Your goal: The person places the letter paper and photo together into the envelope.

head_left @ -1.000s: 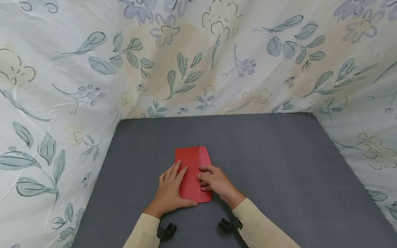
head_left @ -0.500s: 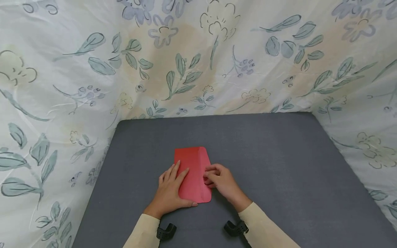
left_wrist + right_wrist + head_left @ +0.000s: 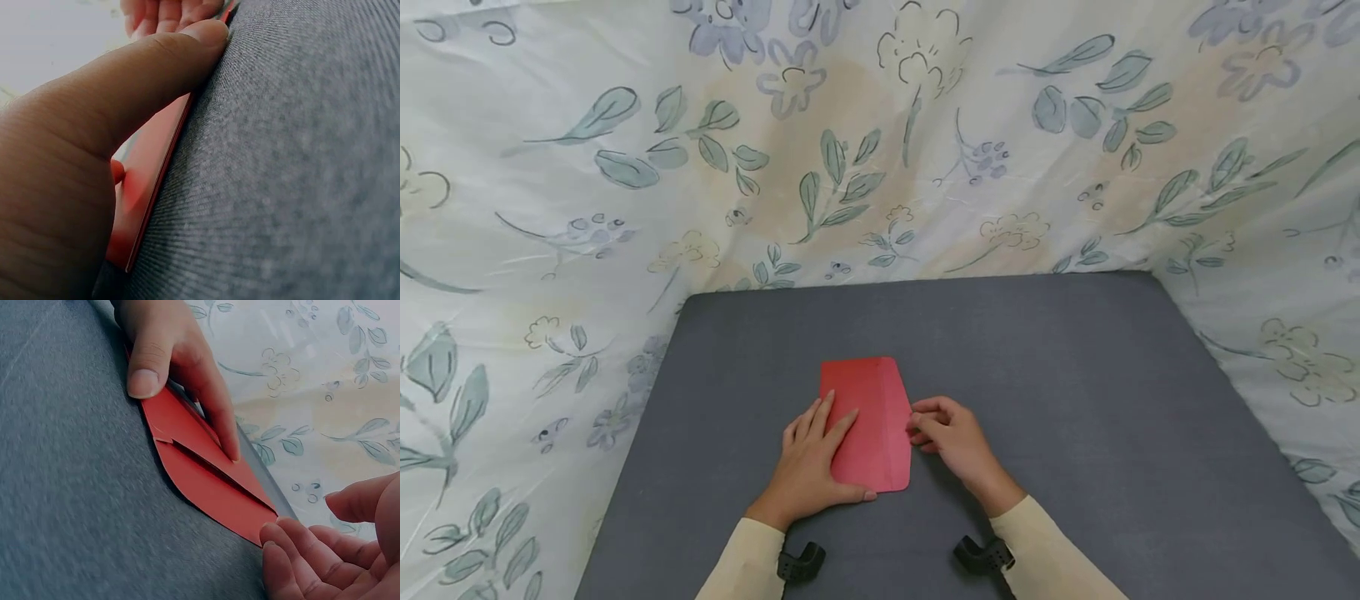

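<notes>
A red envelope lies on the dark grey table, its flap spread out toward the right. My left hand rests on the envelope's left part, fingers spread, with the thumb along the near edge. In the right wrist view a dark slit shows the pocket's mouth beside the flap. My right hand is at the flap's outer edge, fingers loosely bent and thumb apart from them. Its fingertips reach the flap's edge; whether they touch it is hard to tell. Nothing is visible in that hand.
The grey table extends around the envelope. Floral cloth hangs behind it and along both sides. A black wrist device is on the left wrist, another black device on the right.
My right hand has drawn back to the right, from the pocket's mouth across the flap to its outer edge. The flap is more fully uncovered. My left hand has stayed in place.
</notes>
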`<state>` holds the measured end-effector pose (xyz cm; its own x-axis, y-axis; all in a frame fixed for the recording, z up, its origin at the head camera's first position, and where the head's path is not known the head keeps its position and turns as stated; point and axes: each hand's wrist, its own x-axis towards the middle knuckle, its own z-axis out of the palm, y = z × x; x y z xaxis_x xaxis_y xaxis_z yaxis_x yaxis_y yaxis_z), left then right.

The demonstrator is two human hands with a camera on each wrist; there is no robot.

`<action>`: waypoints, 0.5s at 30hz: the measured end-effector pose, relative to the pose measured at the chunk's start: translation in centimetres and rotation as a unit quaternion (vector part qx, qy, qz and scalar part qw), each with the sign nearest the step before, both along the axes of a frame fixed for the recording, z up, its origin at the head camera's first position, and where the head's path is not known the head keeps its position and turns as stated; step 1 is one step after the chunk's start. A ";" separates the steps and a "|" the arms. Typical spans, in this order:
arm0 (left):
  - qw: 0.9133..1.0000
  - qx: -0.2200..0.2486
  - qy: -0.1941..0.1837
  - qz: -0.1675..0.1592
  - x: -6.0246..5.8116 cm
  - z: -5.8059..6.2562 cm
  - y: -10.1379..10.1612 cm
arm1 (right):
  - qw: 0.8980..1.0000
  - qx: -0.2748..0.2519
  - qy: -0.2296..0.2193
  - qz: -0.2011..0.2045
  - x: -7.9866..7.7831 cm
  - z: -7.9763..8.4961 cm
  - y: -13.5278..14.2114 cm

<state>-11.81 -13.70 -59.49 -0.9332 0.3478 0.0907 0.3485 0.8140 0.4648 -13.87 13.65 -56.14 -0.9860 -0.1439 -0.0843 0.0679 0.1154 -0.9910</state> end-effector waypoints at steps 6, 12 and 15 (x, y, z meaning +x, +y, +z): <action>1.000 0.018 -0.012 0.000 0.1 -0.2 -0.6 | 0.998 0.041 0.046 -0.012 0.3 0.4 0.7; 0.999 0.031 -0.020 0.003 0.0 0.4 -0.5 | 0.966 0.194 0.170 -0.007 0.4 0.6 1.4; 0.999 0.030 -0.027 0.001 -0.2 1.3 -0.4 | 0.927 0.289 0.240 -0.001 0.2 0.5 1.6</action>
